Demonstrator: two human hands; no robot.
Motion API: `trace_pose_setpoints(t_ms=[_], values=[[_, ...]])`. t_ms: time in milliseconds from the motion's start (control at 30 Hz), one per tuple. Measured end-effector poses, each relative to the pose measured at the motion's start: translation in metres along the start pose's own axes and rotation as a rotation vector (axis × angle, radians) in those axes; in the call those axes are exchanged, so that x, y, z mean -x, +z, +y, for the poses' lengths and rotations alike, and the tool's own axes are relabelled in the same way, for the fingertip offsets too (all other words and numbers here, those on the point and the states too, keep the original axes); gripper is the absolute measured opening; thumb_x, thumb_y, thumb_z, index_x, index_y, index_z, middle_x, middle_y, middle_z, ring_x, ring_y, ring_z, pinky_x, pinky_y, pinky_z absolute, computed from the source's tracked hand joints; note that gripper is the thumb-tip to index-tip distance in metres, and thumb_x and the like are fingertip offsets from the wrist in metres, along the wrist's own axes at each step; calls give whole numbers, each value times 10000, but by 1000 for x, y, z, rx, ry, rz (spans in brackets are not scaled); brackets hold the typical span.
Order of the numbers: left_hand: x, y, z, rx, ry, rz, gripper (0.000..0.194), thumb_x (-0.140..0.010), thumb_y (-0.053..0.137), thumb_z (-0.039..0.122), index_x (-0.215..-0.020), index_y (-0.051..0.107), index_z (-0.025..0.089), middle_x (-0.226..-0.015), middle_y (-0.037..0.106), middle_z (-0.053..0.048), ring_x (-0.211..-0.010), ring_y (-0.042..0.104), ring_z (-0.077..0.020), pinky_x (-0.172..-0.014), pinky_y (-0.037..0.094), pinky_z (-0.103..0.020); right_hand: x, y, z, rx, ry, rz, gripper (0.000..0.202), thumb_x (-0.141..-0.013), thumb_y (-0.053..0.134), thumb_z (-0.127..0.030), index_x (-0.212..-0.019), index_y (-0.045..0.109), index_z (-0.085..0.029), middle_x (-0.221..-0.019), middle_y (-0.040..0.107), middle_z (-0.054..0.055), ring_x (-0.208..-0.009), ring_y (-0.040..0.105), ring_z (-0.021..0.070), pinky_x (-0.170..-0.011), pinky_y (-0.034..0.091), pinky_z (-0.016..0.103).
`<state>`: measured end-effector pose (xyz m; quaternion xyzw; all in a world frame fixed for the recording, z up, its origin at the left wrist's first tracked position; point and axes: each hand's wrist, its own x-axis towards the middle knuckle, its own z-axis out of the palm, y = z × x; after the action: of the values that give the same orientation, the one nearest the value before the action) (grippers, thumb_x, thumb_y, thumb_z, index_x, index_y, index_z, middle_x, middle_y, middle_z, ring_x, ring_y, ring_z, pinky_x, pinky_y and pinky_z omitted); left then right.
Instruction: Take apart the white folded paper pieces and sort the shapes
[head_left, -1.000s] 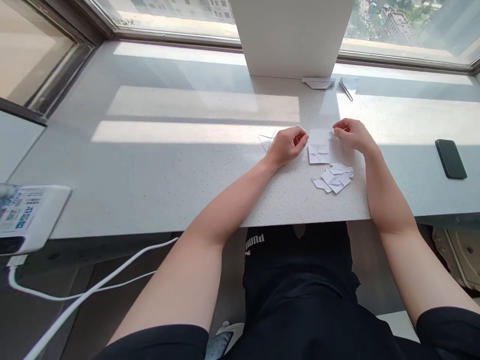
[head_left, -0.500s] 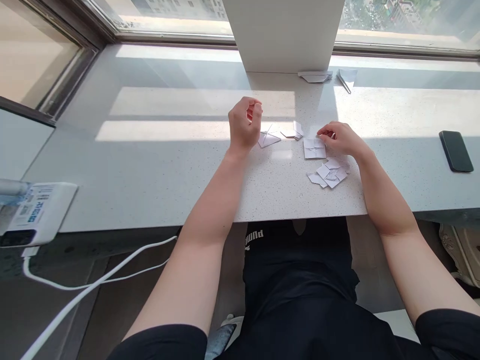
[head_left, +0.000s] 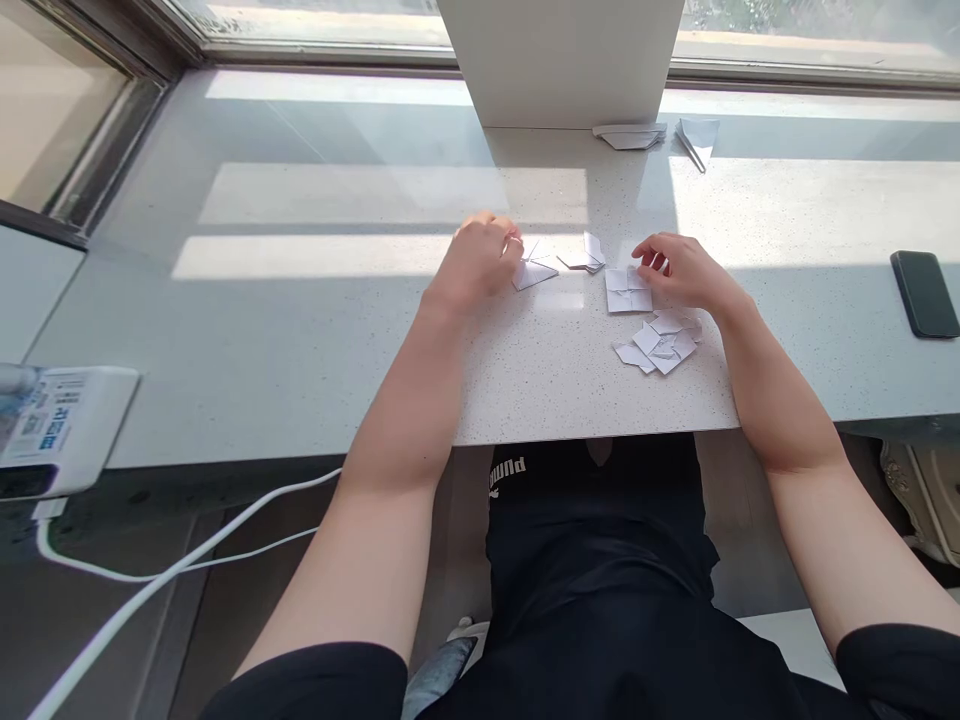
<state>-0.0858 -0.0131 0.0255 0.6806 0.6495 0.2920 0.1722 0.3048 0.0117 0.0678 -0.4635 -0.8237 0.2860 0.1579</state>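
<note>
My left hand [head_left: 484, 255], palm down with curled fingers, is at the left edge of a folded white paper piece [head_left: 535, 274]. Slight blur and the hand itself hide whether the fingertips grip it. A second folded paper piece [head_left: 585, 256] lies just right of that one. My right hand [head_left: 679, 270] rests by the upper right corner of a square folded paper [head_left: 628, 292]. Its fingers are loosely bent, with a gap between thumb and forefinger. A small pile of folded papers [head_left: 661, 345] lies below the square one, near the front of the counter.
Against the white pillar [head_left: 562, 60] lies a flat stack of folded paper [head_left: 630, 137], with a paper cone [head_left: 697, 142] beside it. A black phone [head_left: 925, 294] is at the far right. On the left edge sits a white power bank [head_left: 71, 425] with a cable [head_left: 172, 575] hanging down.
My left hand has turned from an upright, loosely curled pose to palm down and lowered to the left paper piece. My right hand has stayed by the square paper, its thumb and forefinger slightly farther apart.
</note>
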Motion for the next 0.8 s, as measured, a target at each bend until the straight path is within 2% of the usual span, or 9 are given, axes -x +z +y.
trace_pose_setpoints(t_ms=[67, 200, 333, 433, 500, 600, 667, 800], values=[[2, -7, -1, -27, -34, -15, 148, -992, 843, 369, -988, 730, 274, -1205, 752, -169, -1367, 718, -485, -1268, 613, -682, -1, 1, 1, 5, -6, 1, 300, -1104, 812, -438, -1345, 893, -279, -1329, 864, 162, -1136, 795, 365, -1143, 689, 640], [4, -12, -1, -56, -86, -36, 371, -792, 1023, 344, -939, 688, 278, -1166, 720, -155, -1420, 701, -525, -1288, 618, -671, -2, 2, 4, 41, -8, -23, 317, -1051, 878, -471, -1312, 918, -295, -1353, 852, 154, -1138, 782, 381, -1155, 683, 651], [3, -11, -4, -16, -51, -54, 461, -738, 1061, 401, -936, 659, 292, -1213, 719, -171, -1428, 674, -534, -1229, 647, -672, -2, 2, 4, 57, 5, -39, 315, -957, 987, -463, -1227, 916, -316, -1387, 833, 152, -1164, 769, 411, -1133, 685, 670], [0, -12, -9, -6, -64, -81, 505, -706, 1061, 419, -932, 617, 336, -1237, 712, -174, -1369, 665, -524, -1159, 673, -708, -3, 1, 6, 39, 27, -44, 299, -941, 1014, -458, -1161, 873, -311, -1329, 832, 154, -1135, 771, 404, -1079, 689, 659], [-3, -11, -12, 21, -62, -84, 530, -685, 1054, 374, -933, 587, 361, -1177, 700, -152, -1265, 679, -490, -1103, 687, -697, -4, -1, 8, 20, 56, -58, 311, -940, 1020, -468, -1141, 841, -314, -1232, 836, 143, -1105, 771, 395, -1018, 690, 637], [-4, -8, -16, 125, 17, -44, 519, -668, 1017, 287, -943, 579, 342, -990, 673, -76, -995, 665, -356, -977, 689, -563, -5, -3, 9, 0, 110, -72, 320, -927, 1011, -450, -1128, 802, -315, -1125, 837, 117, -1057, 774, 376, -953, 684, 607], [-4, -6, -17, 186, 52, -26, 482, -676, 995, 252, -962, 615, 327, -910, 667, -42, -867, 613, -286, -882, 662, -488, -5, -5, 7, -10, 127, -66, 314, -915, 999, -417, -1118, 785, -309, -1133, 847, 112, -1042, 781, 364, -954, 686, 600], [-4, -4, -12, 274, 63, 6, 380, -768, 988, 259, -1016, 706, 315, -983, 750, -70, -839, 634, -260, -805, 646, -446, -4, -5, 3, -29, 128, -48, 277, -963, 969, -446, -1126, 793, -307, -1226, 876, 127, -1068, 791, 364, -983, 701, 609]])
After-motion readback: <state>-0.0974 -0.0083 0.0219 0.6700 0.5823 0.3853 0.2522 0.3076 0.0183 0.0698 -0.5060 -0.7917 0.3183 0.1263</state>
